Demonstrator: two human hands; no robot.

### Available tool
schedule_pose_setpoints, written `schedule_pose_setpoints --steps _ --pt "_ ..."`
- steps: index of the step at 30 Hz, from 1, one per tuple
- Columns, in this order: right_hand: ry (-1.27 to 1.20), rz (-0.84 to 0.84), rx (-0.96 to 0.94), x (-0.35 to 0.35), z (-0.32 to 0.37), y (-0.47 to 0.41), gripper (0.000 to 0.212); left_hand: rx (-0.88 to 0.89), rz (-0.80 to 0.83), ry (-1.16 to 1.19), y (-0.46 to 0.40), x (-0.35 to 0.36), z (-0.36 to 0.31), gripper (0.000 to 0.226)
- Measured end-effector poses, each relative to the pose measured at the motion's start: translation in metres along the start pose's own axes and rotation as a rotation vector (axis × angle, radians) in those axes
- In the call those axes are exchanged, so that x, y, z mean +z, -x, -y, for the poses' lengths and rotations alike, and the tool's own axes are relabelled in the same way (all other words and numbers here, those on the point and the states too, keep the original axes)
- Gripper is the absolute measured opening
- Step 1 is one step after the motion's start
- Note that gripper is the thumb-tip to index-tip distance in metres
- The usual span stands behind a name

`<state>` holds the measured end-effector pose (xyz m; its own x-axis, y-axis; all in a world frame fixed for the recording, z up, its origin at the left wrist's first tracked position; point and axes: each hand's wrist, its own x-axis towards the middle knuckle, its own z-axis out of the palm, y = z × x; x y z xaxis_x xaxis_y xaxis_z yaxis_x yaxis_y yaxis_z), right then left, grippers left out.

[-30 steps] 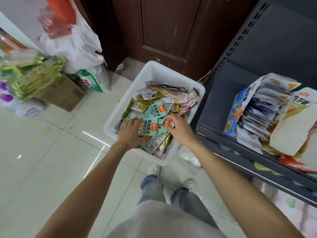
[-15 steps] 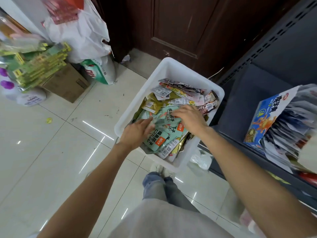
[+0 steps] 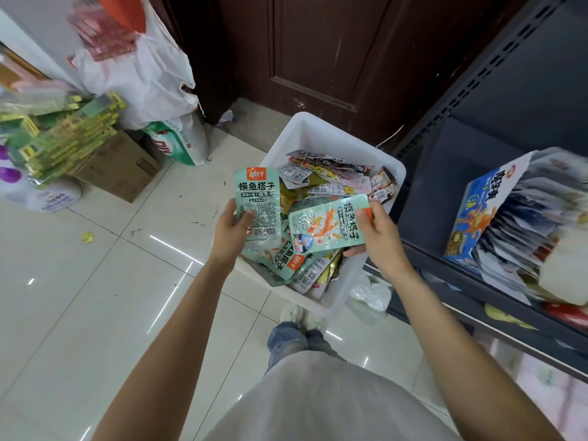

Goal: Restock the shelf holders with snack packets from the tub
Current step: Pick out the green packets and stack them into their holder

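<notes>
A white plastic tub stands on the floor, full of mixed snack packets. My left hand holds one mint-green snack packet upright above the tub's left edge, back side facing me. My right hand grips a second green packet, turned sideways over the tub. More green packets lie at the tub's near end. On the dark shelf to the right, a blue cardboard holder is packed with upright packets.
A brown door is behind the tub. At left stand a cardboard box, green stacked packs, a white sack and a detergent bag. My feet are just in front of the tub on the tiled floor.
Both hands have risen out of the tub, each lifting a green packet that was lying in the pile. The camera has shifted slightly left.
</notes>
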<state>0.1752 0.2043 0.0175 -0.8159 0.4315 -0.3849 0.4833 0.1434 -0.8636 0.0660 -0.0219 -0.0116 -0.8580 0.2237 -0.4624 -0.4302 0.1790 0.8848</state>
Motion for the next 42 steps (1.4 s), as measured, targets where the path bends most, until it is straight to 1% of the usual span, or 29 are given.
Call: schedule_pose_setpoints --steps 1,2,3,4,6,7,8,10,14,18,21,23,26,27,28,29,31,34,35,37,39,41,42 --pt "-0.058 0.0 0.041 0.001 -0.002 0.002 0.014 -0.011 0.004 0.025 0.001 0.0 -0.001 0.026" --pt "-0.129 0.005 0.06 0.001 -0.003 0.004 0.006 -0.016 0.009 0.045 0.003 0.001 -0.002 0.027" --pt "-0.182 0.011 0.061 0.0 -0.004 0.008 0.009 -0.02 0.011 0.065 0.005 0.001 -0.003 0.027" --pt "-0.22 0.015 0.056 -0.002 -0.005 0.011 0.02 -0.027 0.009 0.086 0.007 0.002 -0.005 0.025" --pt "-0.131 -0.026 0.017 -0.008 -0.006 0.021 0.034 -0.044 0.018 0.118 0.012 0.005 -0.007 0.023" --pt "-0.059 -0.058 -0.01 -0.012 -0.005 0.027 0.036 -0.045 0.036 0.125 0.015 0.007 -0.009 0.024" --pt "-0.014 -0.096 -0.035 -0.016 -0.004 0.034 0.035 -0.034 0.063 0.128 0.019 0.009 -0.012 0.027" --pt "0.0 -0.17 -0.074 -0.027 0.001 0.05 0.031 0.006 0.136 0.123 0.026 0.016 -0.02 0.032" --pt "-0.025 -0.373 -0.153 -0.066 0.008 0.085 0.025 0.091 0.262 0.08 0.041 0.049 -0.042 0.032" --pt "-0.184 -0.586 -0.134 -0.118 0.002 0.129 0.022 0.139 0.401 0.046 0.061 0.101 -0.066 0.024" --pt "-0.305 -0.764 -0.146 -0.158 -0.008 0.168 0.02 0.066 0.501 0.064 0.082 0.15 -0.085 0.02" --pt "-0.373 -0.88 -0.155 -0.185 -0.018 0.196 0.018 0.021 0.664 0.12 0.101 0.19 -0.096 0.025" --pt "-0.406 -1.053 -0.171 -0.23 -0.038 0.235 0.018 0.014 0.771 0.074 0.135 0.25 -0.106 0.025" --pt "-0.416 -1.102 -0.174 -0.247 -0.047 0.246 0.018 0.015 0.832 0.055 0.148 0.27 -0.108 0.024" --pt "-0.427 -1.143 -0.176 -0.264 -0.057 0.255 0.019 0.015 0.92 0.037 0.16 0.292 -0.107 0.028" --pt "-0.441 -1.175 -0.177 -0.282 -0.067 0.263 0.02 0.001 0.992 0.03 0.173 0.312 -0.107 0.037" --pt "-0.472 -1.207 -0.176 -0.318 -0.089 0.274 0.02 -0.089 1.079 0.074 0.197 0.354 -0.106 0.052" --pt "-0.503 -1.184 -0.184 -0.37 -0.114 0.28 0.02 -0.303 1.155 0.269 0.225 0.417 -0.1 0.07" --pt "-0.505 -1.167 -0.188 -0.386 -0.12 0.281 0.02 -0.339 1.168 0.307 0.232 0.438 -0.096 0.072" --pt "-0.509 -1.129 -0.188 -0.413 -0.13 0.279 0.02 -0.363 1.151 0.302 0.241 0.474 -0.087 0.072" --pt "-0.504 -1.09 -0.185 -0.437 -0.138 0.275 0.019 -0.382 1.145 0.286 0.248 0.502 -0.081 0.064" --pt "-0.511 -1.039 -0.185 -0.453 -0.143 0.269 0.017 -0.334 1.088 0.224 0.254 0.522 -0.077 0.041" --pt "-0.518 -1.013 -0.183 -0.458 -0.145 0.265 0.017 -0.277 1.026 0.164 0.256 0.531 -0.075 0.028"
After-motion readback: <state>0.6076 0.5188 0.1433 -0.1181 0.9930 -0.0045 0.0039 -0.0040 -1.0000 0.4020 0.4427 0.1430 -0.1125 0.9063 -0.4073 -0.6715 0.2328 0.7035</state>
